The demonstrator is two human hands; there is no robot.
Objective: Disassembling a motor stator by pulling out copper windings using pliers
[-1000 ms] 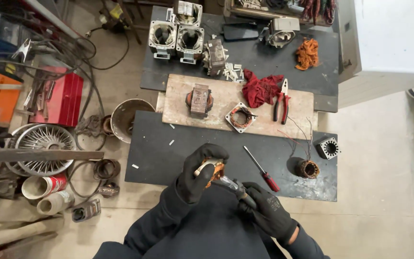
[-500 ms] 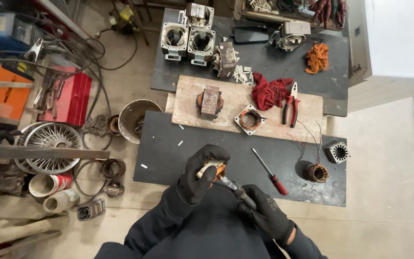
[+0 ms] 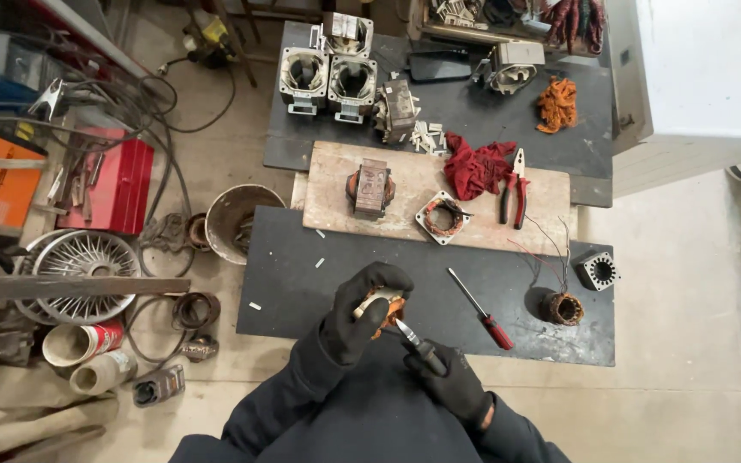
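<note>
Clutter fills the floor at nine o'clock: a red toolbox [image 3: 106,183], a spoked wheel cover [image 3: 85,267] and, nearer the bench, a round metal bucket [image 3: 231,219]. At about six o'clock the left hand [image 3: 360,314], in a black glove, is curled tight around a small copper-wound coil [image 3: 385,307], which sits in the palm just above the near edge of the dark bench top [image 3: 302,283]. The right hand [image 3: 452,384], also gloved, is closed around the dark handle of a short knife [image 3: 413,339], whose blade tip touches the coil. Compared with half a second ago the hands keep the same grips and pose, and the view has drifted a little, so the bench sits slightly further right and lower. At twelve o'clock a wooden board [image 3: 336,193] carries a transformer block [image 3: 371,187], a square winding frame [image 3: 442,217], a red rag [image 3: 473,167] and red-handled pliers [image 3: 515,184]. At three o'clock from the hands lie a red-handled screwdriver [image 3: 482,309] and a round copper winding [image 3: 563,308].
</note>
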